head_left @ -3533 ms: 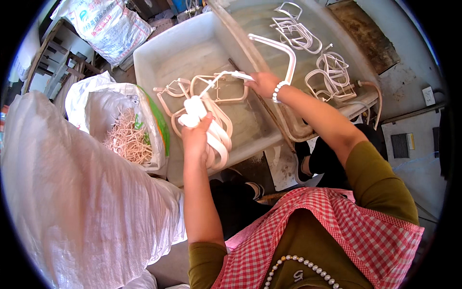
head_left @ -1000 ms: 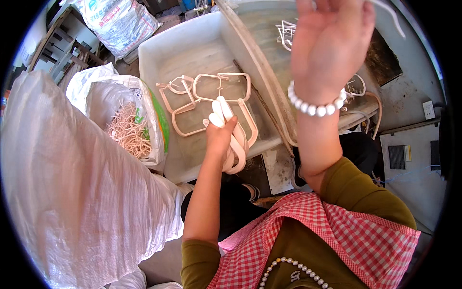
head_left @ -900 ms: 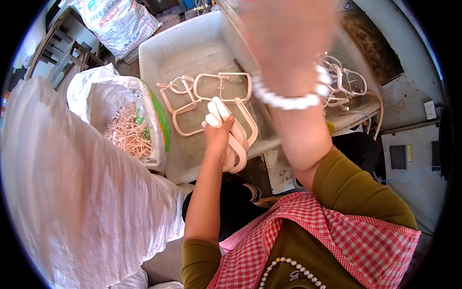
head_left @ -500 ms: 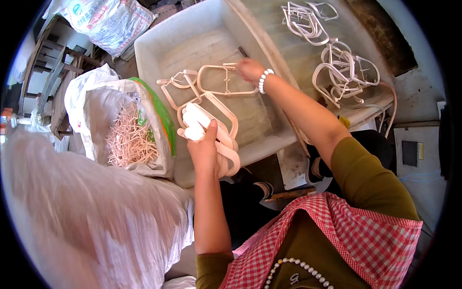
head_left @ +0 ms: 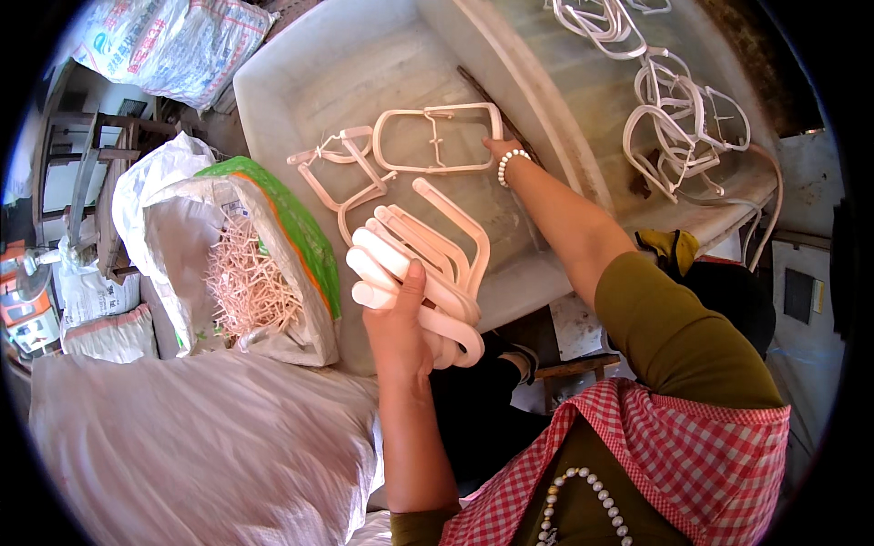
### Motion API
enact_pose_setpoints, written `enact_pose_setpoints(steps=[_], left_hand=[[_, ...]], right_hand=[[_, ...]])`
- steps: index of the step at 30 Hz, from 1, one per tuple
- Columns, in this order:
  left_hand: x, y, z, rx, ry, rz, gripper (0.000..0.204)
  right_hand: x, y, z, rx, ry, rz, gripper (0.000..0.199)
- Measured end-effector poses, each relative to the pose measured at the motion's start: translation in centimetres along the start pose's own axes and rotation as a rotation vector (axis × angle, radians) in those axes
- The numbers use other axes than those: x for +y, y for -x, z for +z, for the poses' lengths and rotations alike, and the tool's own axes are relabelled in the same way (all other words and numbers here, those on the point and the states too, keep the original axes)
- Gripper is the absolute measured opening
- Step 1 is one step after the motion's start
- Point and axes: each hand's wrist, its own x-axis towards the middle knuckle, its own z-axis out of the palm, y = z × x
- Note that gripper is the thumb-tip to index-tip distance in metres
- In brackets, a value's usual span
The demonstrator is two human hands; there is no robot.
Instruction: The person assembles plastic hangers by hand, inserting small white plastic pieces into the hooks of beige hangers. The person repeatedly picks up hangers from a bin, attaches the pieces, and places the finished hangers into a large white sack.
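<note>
Clamping my left hand (head_left: 398, 332) around a bundle of pale bent tubes (head_left: 439, 291) over the tub's (head_left: 273, 96) near side, I hold its long axis slanting, blunt ends pointing away leftward. Beyond, my right hand (head_left: 506, 154) is at the right end of a frame (head_left: 437, 170) lying crosswise; whether those fingers grip, I cannot tell.

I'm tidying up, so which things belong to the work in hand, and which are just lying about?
In use: pale bent pieces in the left hand; pale frame by the right hand; left tub.

Apparently lying about: printed white sack; dark stick.
</note>
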Motion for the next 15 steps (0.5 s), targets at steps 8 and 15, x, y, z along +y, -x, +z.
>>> enact_pose_setpoints(steps=[8, 15], left_hand=[[0.2, -0.3, -0.8, -0.031, 0.0, -0.005, 0.038], [2.2, 0.2, -2.7, -0.225, 0.131, -0.105, 0.043]], right_hand=[[-5.2, 11.3, -1.7, -0.612, -0.01, -0.518, 0.025], [-6.8, 22.4, -12.0, -0.628, 0.846, -1.738, 0.02]])
